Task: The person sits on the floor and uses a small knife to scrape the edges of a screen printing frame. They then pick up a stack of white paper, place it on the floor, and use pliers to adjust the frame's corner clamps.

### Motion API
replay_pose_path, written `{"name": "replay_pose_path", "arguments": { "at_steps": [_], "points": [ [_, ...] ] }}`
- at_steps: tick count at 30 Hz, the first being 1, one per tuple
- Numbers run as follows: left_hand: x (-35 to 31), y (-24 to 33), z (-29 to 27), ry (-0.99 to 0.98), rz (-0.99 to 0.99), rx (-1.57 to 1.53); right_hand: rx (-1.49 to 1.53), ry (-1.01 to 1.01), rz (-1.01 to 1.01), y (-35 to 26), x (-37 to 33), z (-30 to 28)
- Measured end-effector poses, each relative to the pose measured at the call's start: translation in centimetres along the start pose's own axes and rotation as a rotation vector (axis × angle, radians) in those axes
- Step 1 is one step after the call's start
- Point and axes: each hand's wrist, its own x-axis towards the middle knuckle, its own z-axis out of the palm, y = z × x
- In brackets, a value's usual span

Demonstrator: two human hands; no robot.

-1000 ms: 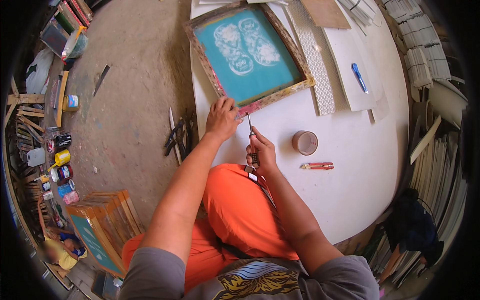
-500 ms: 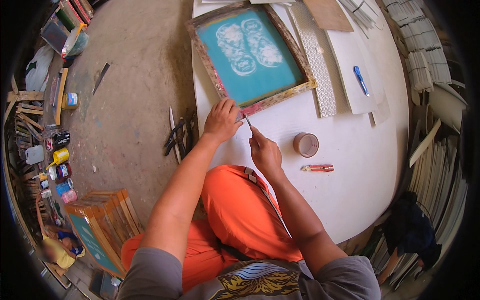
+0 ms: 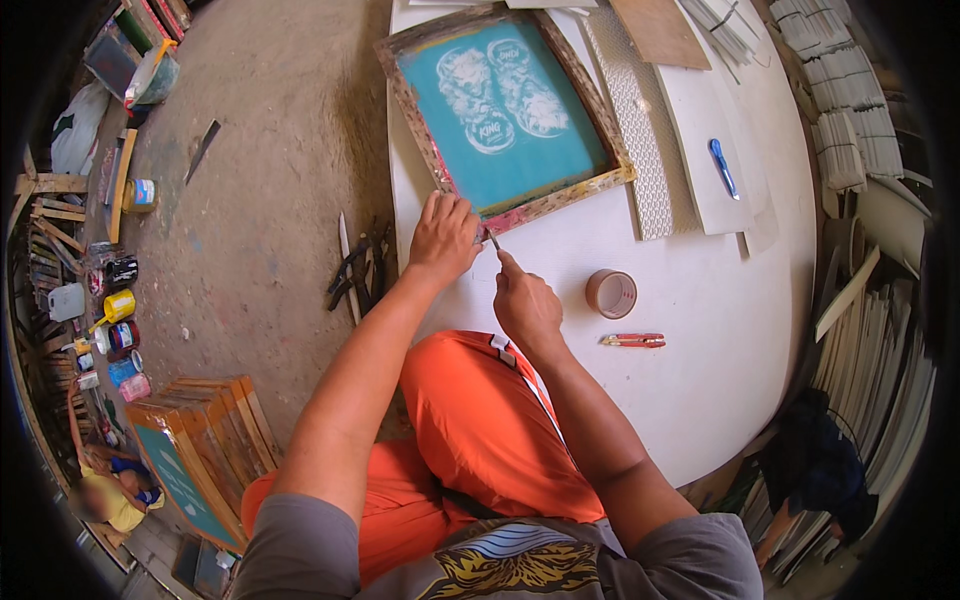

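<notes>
A screen-printing frame (image 3: 622,170) with worn wooden sides and a teal mesh lies on the white table. White printed shapes show on its mesh (image 3: 505,95). My left hand (image 3: 445,237) grips the frame's near left corner, fingers curled over the wood. In my right hand (image 3: 527,305) is a slim metal-tipped tool (image 3: 496,243), closed in the fingers; its exact kind is hard to make out. The tip meets the pink-stained near rail, just right of my left fingers. A brown tape roll (image 3: 611,293) and a red utility knife (image 3: 633,340) lie right of my right hand.
A blue utility knife (image 3: 723,168) lies on white sheets beside a textured metallic strip (image 3: 640,150). Dark-handled tools (image 3: 360,270) rest at the table's left edge. Paint containers (image 3: 120,305) and stacked frames (image 3: 200,430) stand on the left. Two other people are at the lower sides.
Both hands keep nearly the same place at the frame's corner. The tool's tip has shifted very slightly left along the rail, and the whole view has moved a little.
</notes>
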Motion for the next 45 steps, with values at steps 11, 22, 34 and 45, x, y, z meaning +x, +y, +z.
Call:
{"name": "replay_pose_path", "arguments": {
  "at_steps": [11, 22, 34, 45],
  "points": [
    [0.1, 0.0, 0.5, -0.069, -0.103, -0.098, 0.119, -0.01, -0.044, 0.8, 0.7, -0.4],
    [0.2, 0.1, 0.4, -0.065, -0.132, -0.093, -0.123, -0.107, -0.01, -1.7, 0.4, -2.1],
    [0.2, 0.0, 0.7, -0.05, -0.128, -0.132, 0.039, -0.109, 0.103, -2.7, 0.3, -0.2],
    [0.3, -0.5, 0.4, -0.08, -0.125, -0.141, 0.006, -0.058, 0.032, -1.9, -0.1, -0.5]
  ]
}}
